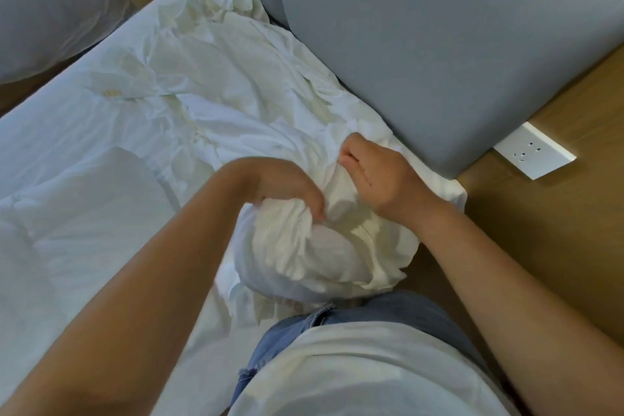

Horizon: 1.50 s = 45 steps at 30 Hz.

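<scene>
Beyond white shirt (371,375), left hand (287,186) and right hand (378,176) each clutch crumpled, bunched white sheet (304,246)

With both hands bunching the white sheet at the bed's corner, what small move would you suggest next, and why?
Probably draw the bunched sheet toward the body: the left hand and right hand both grip it, while the rest trails crumpled along the grey headboard.
</scene>
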{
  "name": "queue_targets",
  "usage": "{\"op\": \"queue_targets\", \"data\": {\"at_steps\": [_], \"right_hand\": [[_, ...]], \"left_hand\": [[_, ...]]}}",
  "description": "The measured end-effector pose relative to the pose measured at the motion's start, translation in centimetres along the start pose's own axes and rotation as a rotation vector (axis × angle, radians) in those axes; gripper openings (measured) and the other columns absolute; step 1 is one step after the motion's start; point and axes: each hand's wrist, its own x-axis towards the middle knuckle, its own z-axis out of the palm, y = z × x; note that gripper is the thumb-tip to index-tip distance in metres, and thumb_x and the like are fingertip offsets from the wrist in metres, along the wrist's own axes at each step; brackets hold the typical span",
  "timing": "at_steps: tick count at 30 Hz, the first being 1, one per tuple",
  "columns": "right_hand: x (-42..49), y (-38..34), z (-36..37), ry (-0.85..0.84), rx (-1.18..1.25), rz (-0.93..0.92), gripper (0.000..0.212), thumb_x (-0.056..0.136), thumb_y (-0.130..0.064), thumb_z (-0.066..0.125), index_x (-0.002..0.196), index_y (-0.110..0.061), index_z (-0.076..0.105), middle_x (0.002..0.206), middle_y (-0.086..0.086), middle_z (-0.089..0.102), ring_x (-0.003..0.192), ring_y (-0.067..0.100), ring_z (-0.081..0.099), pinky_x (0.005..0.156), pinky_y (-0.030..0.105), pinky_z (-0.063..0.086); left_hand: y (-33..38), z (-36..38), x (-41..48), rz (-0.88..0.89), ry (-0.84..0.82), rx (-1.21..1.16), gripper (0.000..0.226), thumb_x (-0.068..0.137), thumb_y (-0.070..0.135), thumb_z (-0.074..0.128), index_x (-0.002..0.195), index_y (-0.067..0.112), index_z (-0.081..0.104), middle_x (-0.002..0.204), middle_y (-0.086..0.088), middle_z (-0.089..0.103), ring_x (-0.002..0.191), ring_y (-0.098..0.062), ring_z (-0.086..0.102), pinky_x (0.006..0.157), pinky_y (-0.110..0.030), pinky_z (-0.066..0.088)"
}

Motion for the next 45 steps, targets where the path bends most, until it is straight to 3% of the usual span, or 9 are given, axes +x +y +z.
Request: {"op": "queue_targets", "data": {"at_steps": [5,11,18,23,26,31,33,36,45], "right_hand": [[2.3,-0.2,-1.5,-0.094,-0.096,0.010,0.017,0.100,-0.023,0.043,0.091,-0.011,0.051,0.070,0.002,0.055,0.063,0.019,0.050,0.061,0.031,0.038],[2.6,-0.4,0.7,0.071,0.392,0.084,0.015,0.097,-0.011,0.048,0.083,-0.008,0.049,0.064,-0.008,0.042,0.054,0.000,0.036,0.054,0.011,0.034],[5.1,-1.6,1.0,-0.129,0.152,0.092,0.017,0.097,-0.017,0.048,0.080,-0.017,0.047,0.062,-0.012,0.046,0.054,0.001,0.041,0.056,0.018,0.037],[6.3,-4.0,1.5,-0.122,0.435,0.115,0.024,0.094,-0.014,0.053,0.072,-0.023,0.050,0.065,-0.008,0.047,0.057,-0.002,0.041,0.057,0.009,0.037],[6.4,-3.9,2.0,-0.050,0.677,0.206,0.023,0.094,-0.010,0.054,0.074,-0.019,0.053,0.070,-0.004,0.050,0.068,0.006,0.045,0.067,0.014,0.040],[6.4,-2.3,1.0,0.041,0.711,0.272,0.023,0.094,-0.010,0.054,0.073,-0.019,0.052,0.067,-0.009,0.050,0.064,0.001,0.046,0.068,0.014,0.040],[6.1,-2.0,1.2,0.030,0.707,0.264,0.022,0.095,-0.010,0.053,0.074,-0.018,0.052,0.066,-0.008,0.049,0.064,0.003,0.043,0.066,0.016,0.039],[5.8,-2.3,1.6,0.034,0.697,0.252,0.023,0.095,-0.008,0.052,0.074,-0.017,0.052,0.063,-0.008,0.047,0.060,0.002,0.042,0.062,0.015,0.039],[6.4,-3.3,2.8,-0.002,0.880,0.394,0.025,0.094,-0.013,0.055,0.070,-0.020,0.053,0.065,-0.009,0.045,0.065,0.002,0.042,0.068,0.012,0.041]], "left_hand": [[-0.8,-1.9,-1.3,0.099,0.159,-0.098,0.012,0.067,0.016,0.077,0.056,0.021,0.075,0.064,0.010,0.071,0.065,-0.007,0.068,0.057,-0.018,0.052],[-2.0,0.7,0.4,0.374,0.061,-0.939,0.035,0.056,0.003,0.063,0.090,-0.002,0.064,0.074,-0.012,0.066,0.068,-0.024,0.065,0.062,-0.029,0.055],[-2.0,2.6,0.8,0.341,-0.134,-0.580,0.024,0.068,0.019,0.069,0.091,0.015,0.073,0.091,-0.005,0.074,0.085,-0.017,0.071,0.070,-0.025,0.056],[-1.0,2.4,0.1,0.209,-0.237,-0.185,0.049,0.070,0.055,0.071,0.113,0.033,0.059,0.101,0.019,0.070,0.090,0.006,0.065,0.067,-0.010,0.049],[-0.8,3.0,0.5,0.304,-0.034,-0.097,0.038,0.070,0.063,0.063,0.103,0.048,0.054,0.095,0.034,0.059,0.082,0.024,0.054,0.073,-0.010,0.041],[-2.5,3.5,1.4,0.392,0.615,-0.479,0.046,0.069,0.034,0.081,0.106,0.018,0.061,0.096,0.007,0.068,0.089,-0.010,0.065,0.076,-0.023,0.050],[-2.6,3.5,1.3,0.383,0.504,-0.754,0.029,0.069,0.016,0.080,0.093,0.009,0.065,0.080,0.000,0.073,0.080,-0.019,0.070,0.063,-0.025,0.054],[-1.7,4.0,1.2,0.492,0.219,-0.974,0.030,0.063,-0.001,0.072,0.093,0.001,0.068,0.084,-0.013,0.072,0.085,-0.030,0.069,0.079,-0.042,0.056],[-1.2,5.7,2.3,0.231,-0.056,-0.205,0.072,0.064,0.051,0.066,0.130,0.026,0.053,0.129,0.006,0.057,0.123,-0.017,0.049,0.105,-0.037,0.037]]}}
